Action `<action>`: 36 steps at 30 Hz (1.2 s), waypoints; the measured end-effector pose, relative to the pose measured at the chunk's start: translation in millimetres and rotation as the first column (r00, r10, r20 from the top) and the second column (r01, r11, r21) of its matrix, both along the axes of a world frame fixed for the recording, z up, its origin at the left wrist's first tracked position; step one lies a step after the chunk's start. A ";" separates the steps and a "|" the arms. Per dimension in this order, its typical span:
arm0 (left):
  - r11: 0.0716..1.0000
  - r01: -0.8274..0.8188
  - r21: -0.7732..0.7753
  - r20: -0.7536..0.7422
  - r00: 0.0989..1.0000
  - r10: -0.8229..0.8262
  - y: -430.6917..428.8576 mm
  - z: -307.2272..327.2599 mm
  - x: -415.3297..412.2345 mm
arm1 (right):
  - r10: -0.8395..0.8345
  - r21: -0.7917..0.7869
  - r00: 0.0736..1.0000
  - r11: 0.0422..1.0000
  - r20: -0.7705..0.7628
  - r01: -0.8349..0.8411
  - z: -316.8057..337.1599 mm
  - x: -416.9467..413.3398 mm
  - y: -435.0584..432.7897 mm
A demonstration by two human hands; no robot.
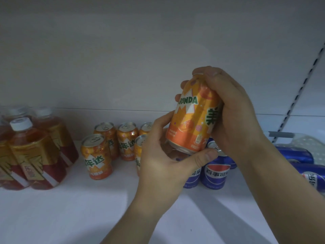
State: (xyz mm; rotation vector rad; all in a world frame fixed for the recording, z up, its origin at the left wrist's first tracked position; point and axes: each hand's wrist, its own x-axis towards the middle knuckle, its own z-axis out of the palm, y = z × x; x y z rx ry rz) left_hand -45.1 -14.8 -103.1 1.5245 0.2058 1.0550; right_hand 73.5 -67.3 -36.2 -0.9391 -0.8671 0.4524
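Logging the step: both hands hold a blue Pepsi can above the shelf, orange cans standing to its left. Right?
No: the head view shows the held can is orange Mirinda, not blue Pepsi. The left hand and right hand do hold it above the shelf, orange cans standing to its left.

Orange, blue & red-gold drinks on a white shelf (70, 208).

Mirinda can (191, 118): orange w/ yellow-orange patches, white jagged burst behind green lettering, green chars on the side, small fruit-slice & swirl motifs, silver base rim. Shelf cans (96, 155): same orange/white/green print, silver tops. Pepsi cans (215, 175): deep blue, red-white-blue roundel w/ blue chars on its white band, silver lid. Lying cans (295, 154) at rt: same blue. Bottles (29, 155): amber-red liquid, gold labels w/ red bands & a white stripe, white caps. Back panel (123, 59): pale grey. Upright rail (302, 81): grey w/ dark slot pattern.
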 end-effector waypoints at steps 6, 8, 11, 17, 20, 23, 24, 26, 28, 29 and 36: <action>0.937 0.291 -0.194 0.036 0.957 -0.289 3.2 -0.6 -2.7 | 0.096 0.001 0.995 0.995 -0.038 -0.096 4.2 0.3 -6.6; 0.857 0.435 -0.277 0.055 0.898 -0.437 4.6 -1.5 -4.4 | 0.115 0.007 0.992 0.993 -0.049 -0.115 4.8 -0.2 -8.1; 0.815 0.482 -0.322 0.072 0.870 -0.487 6.5 -0.3 -5.5 | 0.083 0.025 0.996 0.996 -0.042 -0.082 5.7 0.4 -8.6; 0.996 0.016 -0.091 0.003 1.000 -0.016 -2.8 -0.3 -0.3 | 0.042 0.020 0.998 0.999 -0.036 -0.041 2.0 1.5 -5.5; 0.995 -0.086 -0.048 0.036 0.995 0.088 -7.2 -5.3 2.9 | 0.014 -0.023 1.000 1.000 -0.007 -0.014 -1.5 1.5 -1.1; 0.994 -0.093 -0.058 0.045 0.994 0.096 -8.6 -3.0 1.9 | 0.001 -0.044 1.000 0.999 -0.023 -0.002 -1.2 2.6 0.7; 0.995 -0.074 -0.071 0.051 0.996 0.078 -8.5 -1.6 0.9 | 0.001 -0.049 1.000 0.999 -0.026 -0.003 -1.2 3.3 0.7; 0.994 -0.027 -0.106 0.061 0.998 0.034 -7.6 -0.2 -0.1 | 0.011 -0.057 1.000 0.998 -0.028 -0.012 -1.7 4.9 0.6; 0.993 -0.002 -0.118 0.060 0.998 0.009 -6.5 1.3 -0.6 | 0.021 -0.062 0.999 0.998 -0.033 -0.023 -2.1 6.1 0.2; 0.993 0.001 -0.114 0.056 0.998 0.006 -6.1 1.1 -0.5 | 0.023 -0.064 0.999 0.998 -0.036 -0.025 -2.4 6.6 0.1; 0.997 -0.028 -0.070 0.019 0.999 0.029 -7.2 -1.3 0.7 | 0.047 -0.040 0.998 0.998 -0.041 -0.049 -2.9 8.1 -1.7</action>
